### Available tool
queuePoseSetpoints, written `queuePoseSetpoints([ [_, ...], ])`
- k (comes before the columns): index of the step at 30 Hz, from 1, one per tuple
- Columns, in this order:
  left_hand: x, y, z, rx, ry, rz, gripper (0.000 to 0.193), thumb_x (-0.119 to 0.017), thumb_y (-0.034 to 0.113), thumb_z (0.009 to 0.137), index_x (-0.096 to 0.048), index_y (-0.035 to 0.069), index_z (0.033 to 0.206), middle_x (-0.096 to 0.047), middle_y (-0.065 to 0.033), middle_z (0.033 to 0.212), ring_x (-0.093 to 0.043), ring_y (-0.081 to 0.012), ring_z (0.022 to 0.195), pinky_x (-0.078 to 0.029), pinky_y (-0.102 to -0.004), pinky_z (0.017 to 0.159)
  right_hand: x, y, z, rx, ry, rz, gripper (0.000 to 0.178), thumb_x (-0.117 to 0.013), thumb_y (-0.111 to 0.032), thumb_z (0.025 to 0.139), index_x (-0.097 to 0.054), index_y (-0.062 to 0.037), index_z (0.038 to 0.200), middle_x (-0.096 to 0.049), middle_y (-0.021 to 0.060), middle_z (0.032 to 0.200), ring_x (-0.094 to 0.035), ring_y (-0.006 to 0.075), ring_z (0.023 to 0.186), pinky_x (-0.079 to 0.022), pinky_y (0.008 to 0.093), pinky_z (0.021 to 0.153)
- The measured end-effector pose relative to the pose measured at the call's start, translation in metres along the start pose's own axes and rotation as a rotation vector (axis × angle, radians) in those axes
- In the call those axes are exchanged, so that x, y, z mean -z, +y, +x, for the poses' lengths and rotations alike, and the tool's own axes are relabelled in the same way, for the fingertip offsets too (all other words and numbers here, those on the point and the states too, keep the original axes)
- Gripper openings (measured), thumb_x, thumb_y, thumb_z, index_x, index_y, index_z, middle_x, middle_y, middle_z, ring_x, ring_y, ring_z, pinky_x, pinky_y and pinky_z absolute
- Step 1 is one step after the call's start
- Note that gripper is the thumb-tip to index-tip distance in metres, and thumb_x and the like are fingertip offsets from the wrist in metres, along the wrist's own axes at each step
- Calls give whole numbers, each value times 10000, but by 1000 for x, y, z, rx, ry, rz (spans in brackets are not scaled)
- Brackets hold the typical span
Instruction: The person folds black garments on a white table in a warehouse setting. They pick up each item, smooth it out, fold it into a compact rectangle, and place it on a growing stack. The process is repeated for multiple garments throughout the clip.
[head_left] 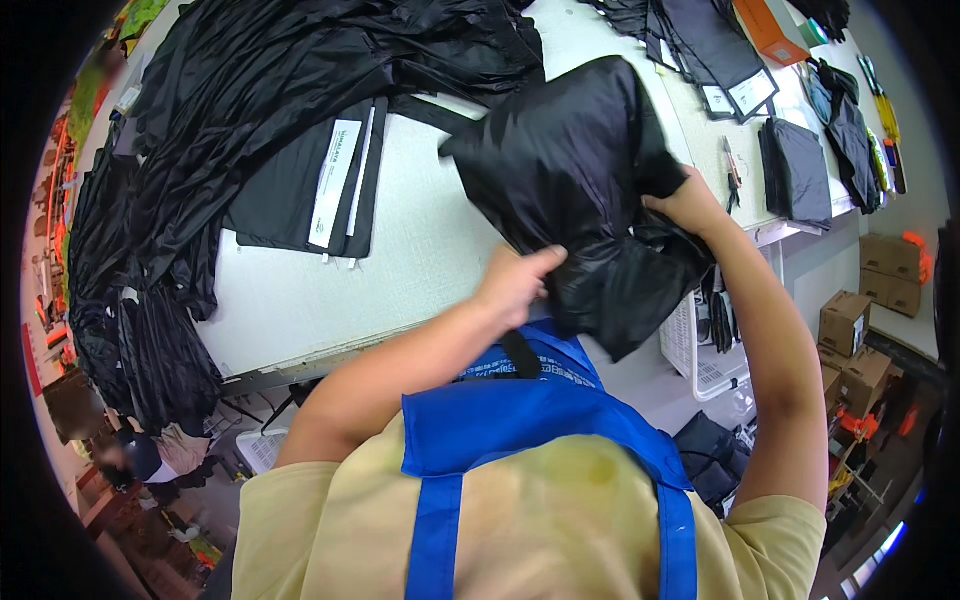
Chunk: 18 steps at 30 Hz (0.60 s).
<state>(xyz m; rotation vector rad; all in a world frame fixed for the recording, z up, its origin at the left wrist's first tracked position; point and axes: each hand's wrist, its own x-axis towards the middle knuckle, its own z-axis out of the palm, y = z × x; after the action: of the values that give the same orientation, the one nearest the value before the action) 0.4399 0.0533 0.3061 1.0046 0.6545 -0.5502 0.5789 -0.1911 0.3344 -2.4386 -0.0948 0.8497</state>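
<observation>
A shiny black fabric piece (570, 160), puffed and creased, is held up in front of me over the table's near edge. Its exact kind cannot be made out. My left hand (520, 285) grips its lower left side, with the thumb on top of the cloth. At its right side, the fingers of my right hand (690, 205) are closed on the edge and partly hidden by folds. Parts of the piece are smeared by motion. To the left, flat black folded pieces (280, 185) with a white printed strip (335, 185) lie on the white table (420, 220).
A big heap of black fabric (300, 60) covers the table's far left and hangs over its edge. At right lie snips (733, 170), a folded black stack (795, 170) and an orange box (770, 30). Below are a white basket (690, 345) and cardboard boxes (845, 322).
</observation>
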Motion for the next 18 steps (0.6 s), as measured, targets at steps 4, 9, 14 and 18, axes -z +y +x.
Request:
queuePoseSetpoints([
  [4,-17,-71,21,213,176,-280,135,-695,59,795,-574,95,844,-523,4,683,-434,-107,544,-388,-250,471,-52,-30,-7,323,230,-647,353,-559,5,679,-541,-14,1031,-615,176,945,-598,373,910,-484,435,799],
  [9,1,-94,17,278,300,-338,73,-630,88,830,-572,50,807,-515,-36,686,-459,-138,550,-413,-276,480,-88,-96,-59,352,151,-466,670,-674,-204,621,-427,93,1167,-562,258,1000,-550,386,961,-416,437,884],
  [14,8,-92,17,433,226,-280,195,-525,221,904,-613,47,917,-599,-58,765,-555,-178,649,-443,-339,588,-125,-85,-98,450,152,-624,1284,-781,-595,492,-225,205,1328,-358,344,1310,-327,450,1261,-188,529,1084],
  [18,7,-82,10,256,37,-271,323,-532,292,915,-597,35,1101,-614,-74,1036,-555,-178,939,-429,-318,814,-143,-75,-98,289,82,-825,1323,-772,-631,477,-216,221,1322,-299,355,1359,-259,468,1307,-145,557,1097],
])
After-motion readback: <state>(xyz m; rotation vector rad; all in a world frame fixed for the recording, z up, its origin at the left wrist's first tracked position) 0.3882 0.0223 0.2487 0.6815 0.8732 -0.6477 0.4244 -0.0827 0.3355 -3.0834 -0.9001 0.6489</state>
